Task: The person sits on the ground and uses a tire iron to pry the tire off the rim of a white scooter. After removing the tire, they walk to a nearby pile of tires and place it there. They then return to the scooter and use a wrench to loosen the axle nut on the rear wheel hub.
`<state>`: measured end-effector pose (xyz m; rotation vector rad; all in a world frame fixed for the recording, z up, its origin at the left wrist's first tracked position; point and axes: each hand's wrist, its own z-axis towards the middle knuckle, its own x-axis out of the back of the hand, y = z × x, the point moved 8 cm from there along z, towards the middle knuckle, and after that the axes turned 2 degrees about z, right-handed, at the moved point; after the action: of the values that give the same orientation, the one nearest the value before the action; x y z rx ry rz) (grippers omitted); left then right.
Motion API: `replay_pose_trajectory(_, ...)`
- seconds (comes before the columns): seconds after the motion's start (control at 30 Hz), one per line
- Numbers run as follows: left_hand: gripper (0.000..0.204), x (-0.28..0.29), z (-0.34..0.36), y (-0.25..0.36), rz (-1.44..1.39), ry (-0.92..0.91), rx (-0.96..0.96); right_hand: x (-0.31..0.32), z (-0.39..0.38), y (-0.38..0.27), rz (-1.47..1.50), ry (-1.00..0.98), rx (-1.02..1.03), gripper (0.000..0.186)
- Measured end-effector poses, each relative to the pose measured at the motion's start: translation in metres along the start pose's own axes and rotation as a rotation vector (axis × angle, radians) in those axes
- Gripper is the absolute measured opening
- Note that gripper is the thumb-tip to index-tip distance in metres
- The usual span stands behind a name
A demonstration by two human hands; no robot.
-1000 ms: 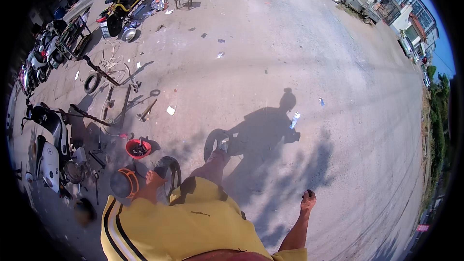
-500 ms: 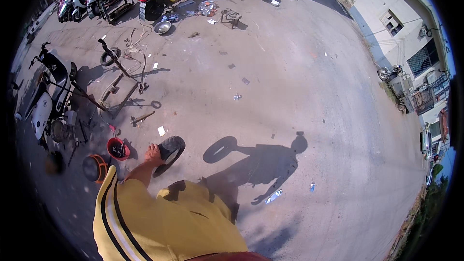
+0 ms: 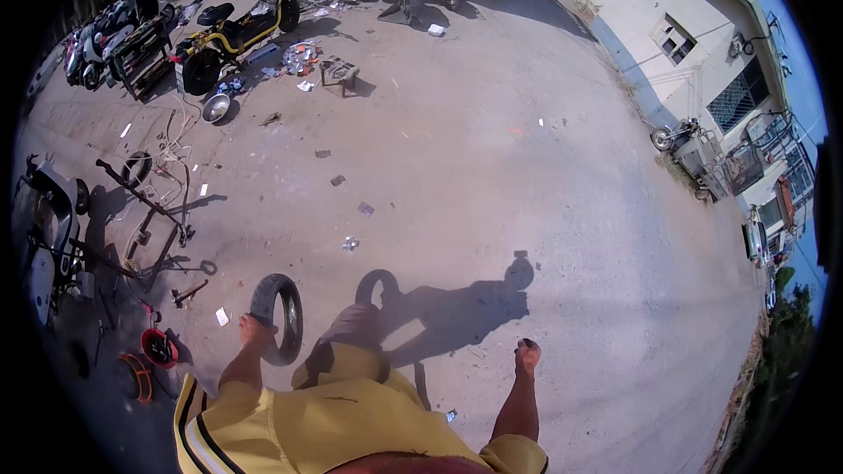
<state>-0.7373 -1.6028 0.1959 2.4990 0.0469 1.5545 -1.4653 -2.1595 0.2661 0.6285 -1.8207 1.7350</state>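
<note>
My left hand (image 3: 255, 332) grips the near side of a black tyre (image 3: 263, 298), which stands on edge at my left, tilted slightly. Its tread faces the hand and its open middle shows. Out to the right, my right hand (image 3: 527, 356) hangs away from the body with nothing visible in it. Its fingers look loosely bent and apart, their tips dark. Left of the tyre are a red bowl (image 3: 159, 348) with dark small parts in it and a round black-and-orange item (image 3: 134, 377).
A partly dismantled scooter (image 3: 54, 219) and a metal stand (image 3: 145, 219) with a hose are at the left. Farther off are a yellow scooter (image 3: 237, 31), a metal basin (image 3: 216, 108), a small stool (image 3: 339, 73) and scattered litter. A building (image 3: 694, 35) lines the right.
The tyre, held in my left hand, has turned so its opening shows more. My right arm has come into view at the right. The view has shifted, moving the scooters and bowl leftward.
</note>
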Motion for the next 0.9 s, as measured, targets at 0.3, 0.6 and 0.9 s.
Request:
replay_pose_trajectory(0.3,0.111,0.000,0.062,0.149,0.221,-0.253,0.243,-0.136,0.192,-0.389,-0.272,0.011,0.619,0.026)
replay_pose_trajectory(0.6,0.098,0.007,0.171,0.392,0.369,-0.328,0.031,-0.182,0.033,0.010,-0.001,-0.350,-1.213,0.034)
replay_pose_trajectory(0.9,0.105,0.032,0.253,0.710,0.209,-0.096,-0.026,-0.237,0.194,-0.062,-0.079,-0.588,-1.133,0.030)
